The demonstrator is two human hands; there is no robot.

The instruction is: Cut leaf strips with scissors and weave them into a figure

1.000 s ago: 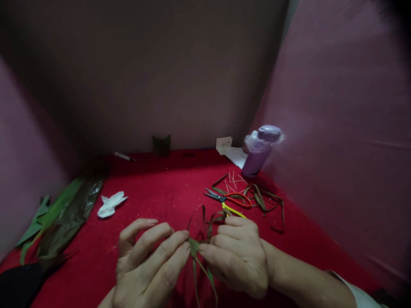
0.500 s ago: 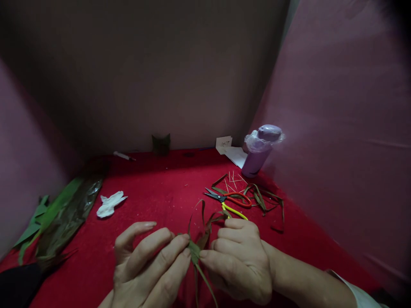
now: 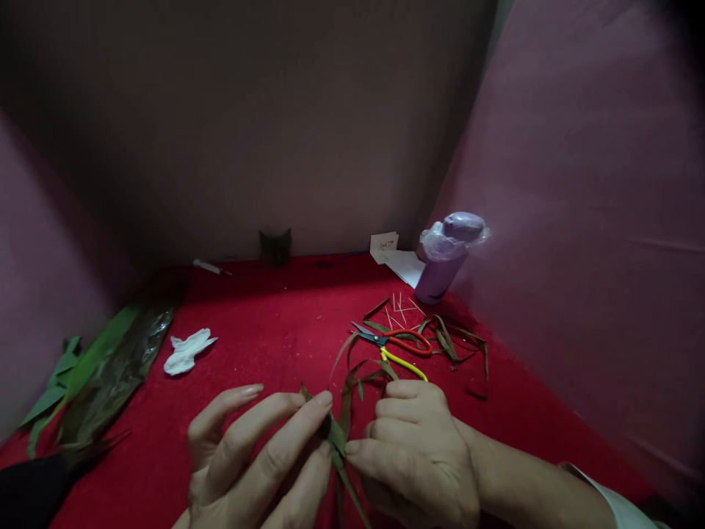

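Work in hand: a small folded leaf piece [image 3: 337, 438], at the lower centre of the frame, between my hands. My left hand [image 3: 264, 459] pinches it with thumb and fingertips; the other left fingers are spread loosely. My right hand [image 3: 421, 455] is curled, its thumb pressing the piece's edge; what lies inside the curl I cannot see, though I take it as a grip.

Step, as I judge it: folding or tightening the strips at the joint. Next move seems to call for a firm left pinch while the right thumb works the edge, with the loose strands kept untangled. Long strips [image 3: 346, 404] arch up from the piece; others hang toward the bottom edge.

Surroundings: scissors [image 3: 380, 339], blades apart, one red and one yellow handle, lie just beyond the right hand; one arching strip overlaps the blade tips in view, a possible snag. Toothpicks [image 3: 401, 308] and spare strips [image 3: 443, 334] lie right of centre on the red worktop [image 3: 264, 316]. Purple bottle [image 3: 438, 279] farther right; crumpled tissue [image 3: 189, 351] and broad leaves [image 3: 104, 345] at left, out of the way.
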